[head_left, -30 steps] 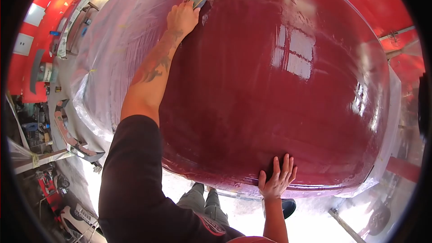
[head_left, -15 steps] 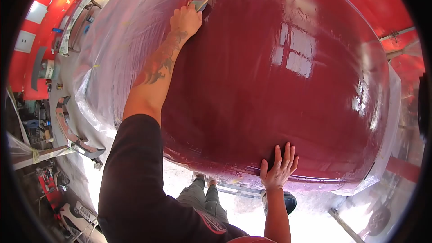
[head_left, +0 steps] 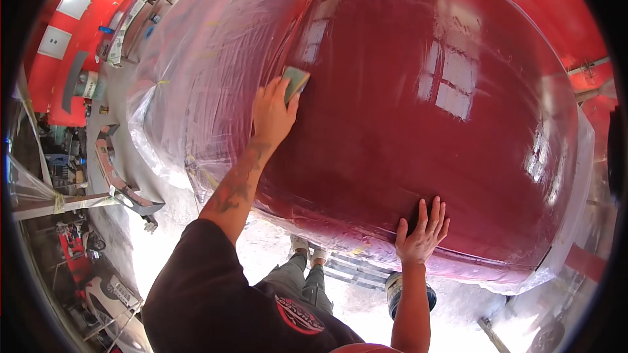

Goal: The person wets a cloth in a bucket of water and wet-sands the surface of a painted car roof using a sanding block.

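My left hand [head_left: 273, 114] is closed on a flat green-grey block [head_left: 296, 84] with a tan edge. It holds the block against the left part of a glossy dark red car panel [head_left: 386, 124], close to plastic sheeting [head_left: 203, 59]. Near the panel's front edge, my right hand [head_left: 424, 232] lies flat with its fingers spread and nothing in it. Wet-looking streaks and bright window reflections show on the panel.
A dark bucket [head_left: 396, 291] stands on the floor below the panel's front edge, partly behind my right forearm. Beside it lies a slatted grate [head_left: 356, 271]. Car parts, including a curved bumper piece [head_left: 111, 170], and a wooden beam [head_left: 62, 208] are at the left.
My left hand has come down toward me along the panel's left side with the block. My right hand stays flat near the front edge. The view has shifted a little.
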A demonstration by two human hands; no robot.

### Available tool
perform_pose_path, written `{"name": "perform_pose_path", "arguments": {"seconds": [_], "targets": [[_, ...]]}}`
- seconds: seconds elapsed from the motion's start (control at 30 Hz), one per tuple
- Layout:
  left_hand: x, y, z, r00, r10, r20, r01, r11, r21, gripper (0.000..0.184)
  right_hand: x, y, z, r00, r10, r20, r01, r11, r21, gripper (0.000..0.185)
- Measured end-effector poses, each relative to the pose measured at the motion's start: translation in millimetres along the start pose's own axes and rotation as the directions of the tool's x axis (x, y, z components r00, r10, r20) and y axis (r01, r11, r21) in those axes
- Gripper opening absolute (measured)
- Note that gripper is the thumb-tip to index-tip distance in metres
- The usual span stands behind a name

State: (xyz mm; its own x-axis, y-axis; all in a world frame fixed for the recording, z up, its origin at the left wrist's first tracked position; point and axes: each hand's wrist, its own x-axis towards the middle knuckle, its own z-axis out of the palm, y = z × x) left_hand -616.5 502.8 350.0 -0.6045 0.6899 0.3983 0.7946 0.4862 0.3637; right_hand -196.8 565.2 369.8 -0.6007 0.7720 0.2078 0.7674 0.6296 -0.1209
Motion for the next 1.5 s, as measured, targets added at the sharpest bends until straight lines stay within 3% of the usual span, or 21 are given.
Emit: {"name": "perform_pose_path", "arguments": {"seconds": [0.1, 0.33, 0.53, 0.73, 0.8, 0.9, 0.97, 1.03, 1.2, 1.4, 1.5], "targets": [[84.7, -16.4, 35.5, 0.999, 0.013, -0.037, -0.012, 1.000, 0.028, 0.035, -0.5, -0.3, 0.3, 1.000, 0.000, 0.009, 0.000, 1.000, -0.011, 0.059], [6.1, -14.7, -5.4, 1.000, 0.002, 0.004, -0.001, 0.994, -0.113, 0.034, -0.3, -0.8, -0.3, 1.000, 0.013, 0.024, -0.013, 1.000, -0.004, 0.058], [79.7, -12.6, 19.2, 0.996, -0.087, 0.034, 0.088, 0.995, -0.036, 0.036, -2.4, 0.5, 1.3, 1.000, -0.008, 0.014, 0.009, 1.000, -0.019, 0.059], [-12.6, -19.9, -9.9, 0.997, 0.040, 0.062, -0.032, 0.992, -0.125, 0.042, -0.1, -2.1, -0.4, 0.999, 0.021, 0.031, -0.021, 1.000, 0.014, 0.060], [-36.9, -9.9, -26.7, 0.993, 0.095, 0.068, -0.091, 0.994, -0.060, 0.042, 4.7, -5.8, -11.0, 0.990, 0.092, 0.104, -0.096, 0.995, 0.030, 0.063], [-29.4, -30.0, -9.0, 0.992, 0.050, 0.116, -0.030, 0.984, -0.174, 0.039, 0.0, -0.7, -11.9, 0.986, 0.094, 0.138, -0.101, 0.994, 0.046, 0.061], [-12.9, -6.2, -19.5, 0.971, -0.042, 0.237, 0.068, 0.993, -0.101, 0.047, -1.0, 0.7, -13.4, 0.984, 0.108, 0.142, -0.121, 0.989, 0.083, 0.060], [-19.0, 5.5, -25.6, 0.975, -0.064, 0.214, 0.054, 0.997, 0.053, 0.051, -2.9, 3.3, -10.5, 0.985, 0.141, 0.103, -0.151, 0.983, 0.101, 0.059], [-52.1, 34.2, -47.4, 0.954, -0.071, 0.293, 0.017, 0.983, 0.185, 0.052, -5.6, 3.2, -4.6, 0.993, 0.090, 0.071, -0.100, 0.981, 0.164, 0.060], [55.2, -49.4, 24.6, 0.957, 0.078, 0.281, -0.107, 0.990, 0.088, 0.048, -8.8, 1.0, -2.5, 0.990, 0.116, 0.084, -0.131, 0.972, 0.198, 0.061], [26.0, -37.0, 4.9, 0.944, 0.055, 0.325, -0.077, 0.996, 0.054, 0.044, -6.8, 3.5, 0.6, 0.994, 0.092, 0.066, -0.104, 0.971, 0.217, 0.061]]}}
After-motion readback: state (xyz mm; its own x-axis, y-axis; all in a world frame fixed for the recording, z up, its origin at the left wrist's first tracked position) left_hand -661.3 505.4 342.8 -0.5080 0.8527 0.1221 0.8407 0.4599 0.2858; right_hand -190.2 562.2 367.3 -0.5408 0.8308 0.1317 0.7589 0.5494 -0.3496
